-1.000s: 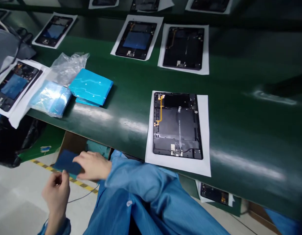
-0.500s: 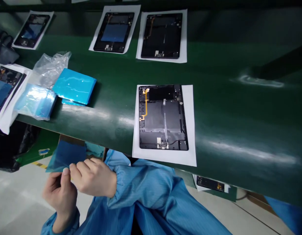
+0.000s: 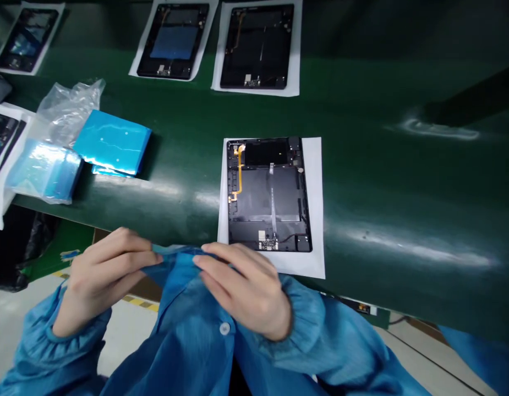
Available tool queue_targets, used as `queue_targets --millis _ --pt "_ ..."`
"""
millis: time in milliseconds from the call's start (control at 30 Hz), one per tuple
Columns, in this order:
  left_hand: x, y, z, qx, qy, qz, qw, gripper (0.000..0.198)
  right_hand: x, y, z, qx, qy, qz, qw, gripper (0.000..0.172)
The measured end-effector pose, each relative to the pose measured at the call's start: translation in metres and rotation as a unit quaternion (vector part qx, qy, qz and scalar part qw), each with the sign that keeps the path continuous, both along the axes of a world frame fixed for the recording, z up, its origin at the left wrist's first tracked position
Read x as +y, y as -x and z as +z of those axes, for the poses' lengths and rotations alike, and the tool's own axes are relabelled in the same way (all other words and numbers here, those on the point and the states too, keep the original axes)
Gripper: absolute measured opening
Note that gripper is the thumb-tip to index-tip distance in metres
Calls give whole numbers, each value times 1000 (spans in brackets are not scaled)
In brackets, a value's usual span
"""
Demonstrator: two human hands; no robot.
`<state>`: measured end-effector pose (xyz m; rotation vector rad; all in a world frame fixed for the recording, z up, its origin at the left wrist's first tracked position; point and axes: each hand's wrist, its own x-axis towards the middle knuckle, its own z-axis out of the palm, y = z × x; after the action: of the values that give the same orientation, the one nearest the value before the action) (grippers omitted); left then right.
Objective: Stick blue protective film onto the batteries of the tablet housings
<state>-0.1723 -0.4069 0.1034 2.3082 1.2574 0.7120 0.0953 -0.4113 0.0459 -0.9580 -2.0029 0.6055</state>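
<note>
My left hand pinches one end of a thin, see-through blue film. At the other end, the fingertips of my right hand are closed on the film too. The film stretches between the hands in front of my blue coat, just at the bench's near edge, and is seen almost edge-on. Close to my right hand, an opened tablet lies on a white sheet. A yellow flex cable runs along its left side, and its large dark battery is exposed.
On the green bench, a stack of shiny blue film packs lies left, beside a clear plastic bag and a bagged stack. Farther back are more opened tablets, one with a blue film on it. A dark post stands right.
Both hands have moved up and to the right and spread apart, carrying the film from low left to the bench edge. The view has shifted slightly.
</note>
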Motion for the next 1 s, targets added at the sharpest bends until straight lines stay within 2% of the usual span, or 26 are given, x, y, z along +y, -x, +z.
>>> queue_targets --millis 67,100,233,367,467,533,567,633,733,867,1000 --pt "19 -14 1 -10 6 -47 999 31 5 -17 9 -2 7 -76 997 20" --pt "28 -20 1 -9 0 -64 998 27 8 -24 13 -6 9 -93 996 21" --pt "57 -43 1 11 -2 -100 995 12 23 -43 24 -4 21 -50 999 19" --pt "88 -63 -8 -30 33 -140 989 8 47 -59 23 -12 93 -61 994 14" --pt "112 -69 -25 -8 9 -89 996 40 72 -81 11 -4 191 -120 974 6" --pt "122 -68 -40 25 -27 -36 999 52 89 -99 -3 26 276 -179 944 19" --pt "124 -67 -48 34 -37 -33 998 47 97 -107 -11 45 316 -206 925 30" --pt "124 -64 -65 37 -46 -78 995 27 109 -119 -27 77 381 -245 888 51" --pt "117 -60 -87 41 -44 -162 985 14 113 -129 -48 88 430 -275 856 65" --pt "109 -57 -104 62 -36 -198 977 22 105 -136 -62 59 428 -275 859 58" --pt "109 -57 -107 179 22 -208 961 34 101 -141 -66 42 398 -266 877 44"
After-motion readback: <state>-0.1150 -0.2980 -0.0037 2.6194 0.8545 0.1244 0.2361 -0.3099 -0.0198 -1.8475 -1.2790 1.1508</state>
